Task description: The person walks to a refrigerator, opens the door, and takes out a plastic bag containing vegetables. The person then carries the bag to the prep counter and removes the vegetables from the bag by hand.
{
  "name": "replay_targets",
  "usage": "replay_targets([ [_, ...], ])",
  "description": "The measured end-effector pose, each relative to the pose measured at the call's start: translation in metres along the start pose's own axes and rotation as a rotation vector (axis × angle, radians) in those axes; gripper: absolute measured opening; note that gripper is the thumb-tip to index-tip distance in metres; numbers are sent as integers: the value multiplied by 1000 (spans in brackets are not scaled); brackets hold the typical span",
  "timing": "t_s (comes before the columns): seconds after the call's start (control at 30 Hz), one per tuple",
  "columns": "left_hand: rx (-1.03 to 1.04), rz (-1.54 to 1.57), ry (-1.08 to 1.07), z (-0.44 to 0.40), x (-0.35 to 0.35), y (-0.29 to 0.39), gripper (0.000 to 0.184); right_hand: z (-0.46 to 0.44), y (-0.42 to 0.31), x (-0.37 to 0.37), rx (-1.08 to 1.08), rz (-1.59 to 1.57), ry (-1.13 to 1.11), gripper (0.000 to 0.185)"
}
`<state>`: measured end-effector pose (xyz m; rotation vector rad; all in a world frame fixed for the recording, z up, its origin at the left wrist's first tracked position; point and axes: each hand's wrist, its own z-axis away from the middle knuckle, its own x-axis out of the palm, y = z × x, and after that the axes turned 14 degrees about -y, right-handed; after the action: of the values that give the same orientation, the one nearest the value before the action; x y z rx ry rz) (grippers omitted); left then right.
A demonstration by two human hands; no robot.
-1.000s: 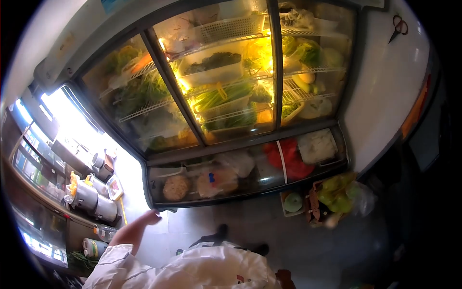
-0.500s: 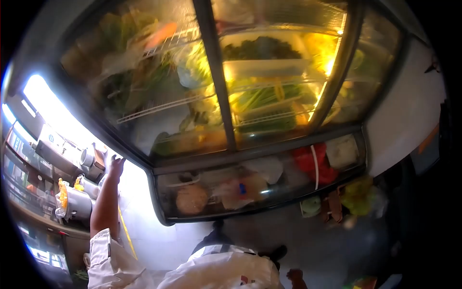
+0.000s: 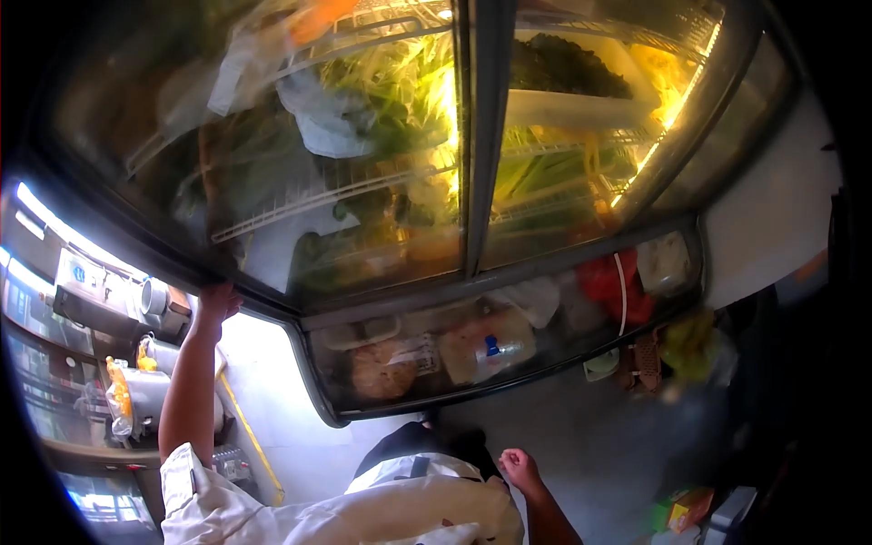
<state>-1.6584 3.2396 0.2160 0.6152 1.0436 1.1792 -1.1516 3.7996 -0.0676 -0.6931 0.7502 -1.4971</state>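
A glass-fronted display fridge point(image 3: 476, 136) fills the upper view, its shelves lit yellow. My left hand point(image 3: 218, 302) is raised to the dark frame at the fridge's left side, its fingers curled round the edge of the glass door point(image 3: 263, 289). Behind the glass are leafy green vegetables point(image 3: 391, 100), a white plastic bag point(image 3: 322, 113) and a white tub point(image 3: 581, 111) of dark greens. My right hand point(image 3: 519, 469) hangs low beside my body, fingers curled in, with nothing visible in it.
Packed food point(image 3: 386, 368) and a red bag point(image 3: 610, 289) sit in the fridge's lower case. Large metal pots point(image 3: 150, 400) stand at the left. A yellow-green bag point(image 3: 688, 345) is at the right, and a colourful box point(image 3: 688, 510) lies lower right.
My left hand has come onto the fridge's door edge. My right hand has risen farther into view. The view has shifted closer to the fridge.
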Motion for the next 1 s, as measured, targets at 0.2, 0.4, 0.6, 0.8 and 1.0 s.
replay_targets([
  [0.2, -108, 150, -76, -20, -3, 7, 34, 56, 141, -28, 326, -118, 126, 22],
  [0.4, -153, 21, 14, -34, 5, 13, 27, 158, 311, -32, 673, -480, 281, 17],
  [0.6, -64, -25, 14, -27, 20, 15, 27, 217, 395, 34, 308, 340, -322, 13],
  [0.8, 36, -183, -244, 9, 123, 60, 24, 151, 280, 46, 269, 850, -239, 18],
  [1.0, 206, -331, -426, 20, 240, 98, 30, 80, 178, 22, 343, -342, 263, 25],
])
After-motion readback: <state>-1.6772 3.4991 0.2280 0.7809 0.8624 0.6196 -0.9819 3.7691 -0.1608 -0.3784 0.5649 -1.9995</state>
